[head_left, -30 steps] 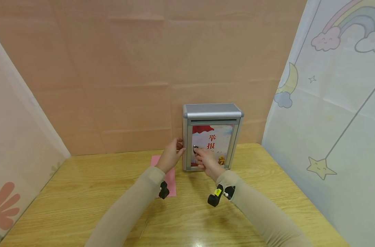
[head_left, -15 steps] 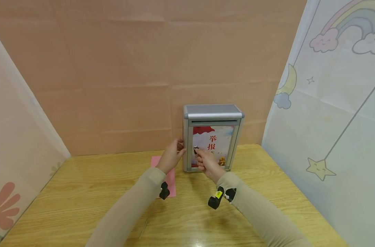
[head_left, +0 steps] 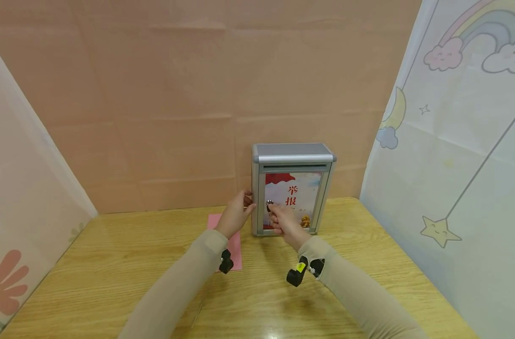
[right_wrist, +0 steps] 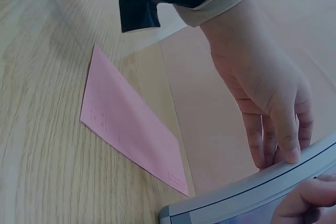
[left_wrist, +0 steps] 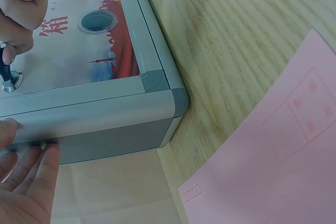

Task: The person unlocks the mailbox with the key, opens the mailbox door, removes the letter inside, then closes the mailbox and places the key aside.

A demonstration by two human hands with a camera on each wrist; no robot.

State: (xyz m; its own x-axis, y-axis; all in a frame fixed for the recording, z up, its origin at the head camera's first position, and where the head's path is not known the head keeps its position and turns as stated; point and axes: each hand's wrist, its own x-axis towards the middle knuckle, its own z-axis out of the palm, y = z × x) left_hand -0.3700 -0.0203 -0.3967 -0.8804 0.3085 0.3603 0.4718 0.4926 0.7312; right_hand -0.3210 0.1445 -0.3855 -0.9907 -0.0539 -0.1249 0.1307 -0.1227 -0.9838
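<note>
A grey metal suggestion box (head_left: 293, 149) with a slot near its top and red Chinese characters on the front stands upright on the table. My right hand (head_left: 286, 223) pinches a dark-headed key (left_wrist: 4, 71) at the silver lock (left_wrist: 14, 81) on the box's front; a metal ring hangs at the fingers. The key's tip is hidden in the lock. My left hand (head_left: 234, 214) touches the box's left side, its fingers nearly straight along the side panel and the thumb at the front edge, as the left wrist view shows.
A pink envelope (head_left: 235, 252) with red printed boxes lies on the wood-grain table (head_left: 126, 263), left of the box and partly under my left forearm. A peach-coloured backdrop (head_left: 164, 103) rises behind the box. Patterned white panels (head_left: 461, 155) stand at both sides.
Both hands keep their places at the box; the right still pinches the key at the lock. The view has shifted very slightly.
</note>
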